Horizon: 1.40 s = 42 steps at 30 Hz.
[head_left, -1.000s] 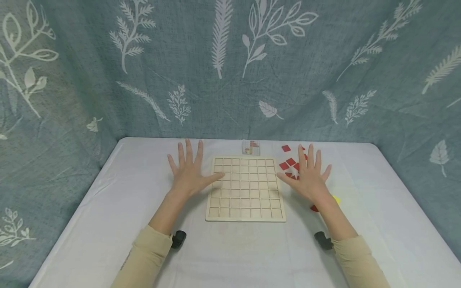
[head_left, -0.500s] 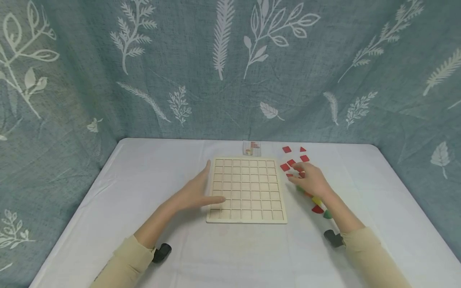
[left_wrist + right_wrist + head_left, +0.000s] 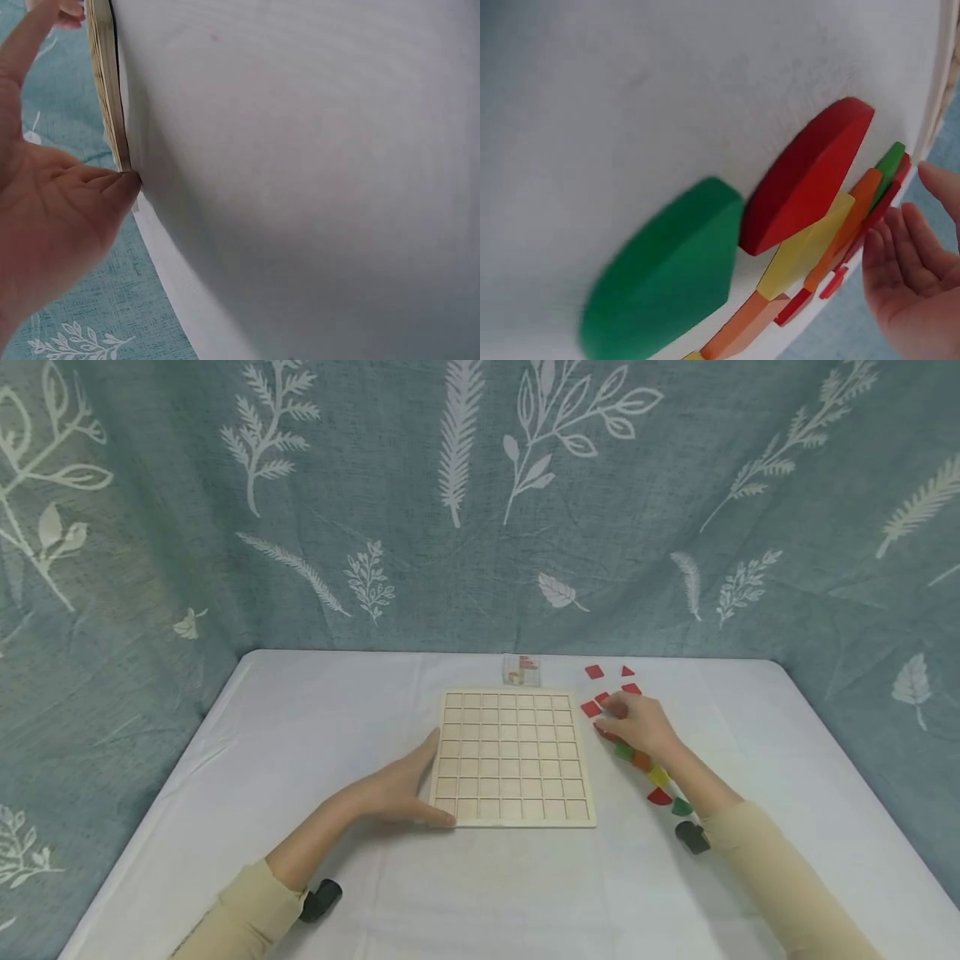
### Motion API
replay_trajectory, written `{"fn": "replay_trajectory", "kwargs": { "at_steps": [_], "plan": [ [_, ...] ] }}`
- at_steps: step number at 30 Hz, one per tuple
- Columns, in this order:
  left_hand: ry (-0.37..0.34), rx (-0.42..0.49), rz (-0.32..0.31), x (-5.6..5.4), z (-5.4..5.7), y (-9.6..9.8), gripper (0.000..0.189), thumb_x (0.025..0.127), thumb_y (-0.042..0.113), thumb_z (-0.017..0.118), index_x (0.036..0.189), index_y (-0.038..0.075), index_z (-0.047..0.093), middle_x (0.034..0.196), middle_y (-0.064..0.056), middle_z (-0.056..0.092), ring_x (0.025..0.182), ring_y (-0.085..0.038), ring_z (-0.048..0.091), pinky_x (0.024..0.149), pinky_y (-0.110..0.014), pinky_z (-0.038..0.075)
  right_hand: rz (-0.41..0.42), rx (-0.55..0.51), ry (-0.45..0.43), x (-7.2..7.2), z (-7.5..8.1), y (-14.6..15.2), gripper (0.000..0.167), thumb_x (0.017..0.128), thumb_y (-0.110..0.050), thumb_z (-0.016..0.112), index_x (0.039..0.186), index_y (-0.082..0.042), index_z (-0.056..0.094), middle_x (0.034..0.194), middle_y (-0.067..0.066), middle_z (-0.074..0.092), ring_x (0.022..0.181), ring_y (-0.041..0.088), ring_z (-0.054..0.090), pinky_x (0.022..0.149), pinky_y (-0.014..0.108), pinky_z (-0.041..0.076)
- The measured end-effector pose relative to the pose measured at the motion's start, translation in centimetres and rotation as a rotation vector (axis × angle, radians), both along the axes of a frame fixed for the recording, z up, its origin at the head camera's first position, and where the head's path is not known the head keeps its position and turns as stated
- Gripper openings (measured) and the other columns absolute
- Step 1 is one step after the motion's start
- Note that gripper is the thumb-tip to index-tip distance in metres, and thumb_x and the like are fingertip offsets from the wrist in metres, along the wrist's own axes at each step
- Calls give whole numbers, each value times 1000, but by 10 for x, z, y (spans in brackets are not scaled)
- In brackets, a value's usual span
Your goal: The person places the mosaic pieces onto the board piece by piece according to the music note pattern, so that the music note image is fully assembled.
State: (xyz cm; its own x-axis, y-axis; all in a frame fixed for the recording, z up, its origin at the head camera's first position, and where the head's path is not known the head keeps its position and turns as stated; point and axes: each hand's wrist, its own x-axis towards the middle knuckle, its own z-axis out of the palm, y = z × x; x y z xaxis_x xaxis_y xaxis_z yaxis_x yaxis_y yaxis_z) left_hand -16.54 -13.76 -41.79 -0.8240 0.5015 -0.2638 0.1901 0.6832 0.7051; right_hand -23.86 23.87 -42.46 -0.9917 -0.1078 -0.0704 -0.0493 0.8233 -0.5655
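A pale wooden board (image 3: 513,752) with a grid of square recesses lies flat on the table. My left hand (image 3: 392,789) is at its left side, straight fingers along the edge and thumb at the near left corner. In the left wrist view, the thumb (image 3: 112,187) meets the board's side (image 3: 111,90). To the right of the board, my right hand (image 3: 641,724) hovers low among red flat pieces, thumb and index finger apart with nothing seen between them. A red square (image 3: 591,709) lies just left of its fingertips, and the hand hides some pieces.
A row of coloured pieces runs toward the near right: green (image 3: 624,750), orange (image 3: 642,761), yellow (image 3: 658,777), a red quarter-round (image 3: 660,796) and a green quarter-round (image 3: 682,807). Behind the board lies a small printed card (image 3: 521,670). A patterned curtain (image 3: 420,593) surrounds the table.
Both hands have come down from a spread pose above the table. The left has moved to the board's left edge and near corner; the right has drawn its fingers together over the red pieces.
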Motion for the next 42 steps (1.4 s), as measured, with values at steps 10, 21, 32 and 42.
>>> {"fn": "replay_trajectory", "kwargs": {
  "at_steps": [10, 21, 32, 42],
  "plan": [
    [41, -31, -52, 2, -5, -3, 132, 66, 42, 89, 153, -6, 2, 160, -23, 3, 148, -34, 9, 118, -46, 14, 0, 46, 67, -13, -2, -13, 35, 88, -19, 73, 112, 5, 65, 108, 20, 68, 101, 33, 62, 89, 46, 52],
    [48, -41, -29, 2, -7, -1, 130, 64, 40, 90, 153, -6, 6, 160, -23, 5, 148, -34, 9, 118, -45, 14, -37, -109, 95, -19, 0, -26, 30, 86, -23, 76, 104, 0, 68, 102, 16, 71, 96, 30, 66, 82, 44, 54],
    [39, -68, -42, 1, -10, -2, 126, 65, 43, 88, 154, -4, 12, 161, -21, 3, 148, -34, 9, 118, -46, 14, 327, -192, 144, -47, -9, -89, 20, 87, -17, 75, 101, -3, 73, 101, 9, 71, 96, 26, 66, 85, 40, 54],
    [33, -88, -47, 1, -9, -4, 125, 67, 43, 88, 154, -3, 12, 161, -20, 3, 148, -33, 8, 118, -46, 14, 419, -123, 121, -56, -7, -102, 18, 90, -9, 70, 106, -5, 75, 115, 12, 69, 108, 28, 64, 94, 43, 51]
  ]
}}
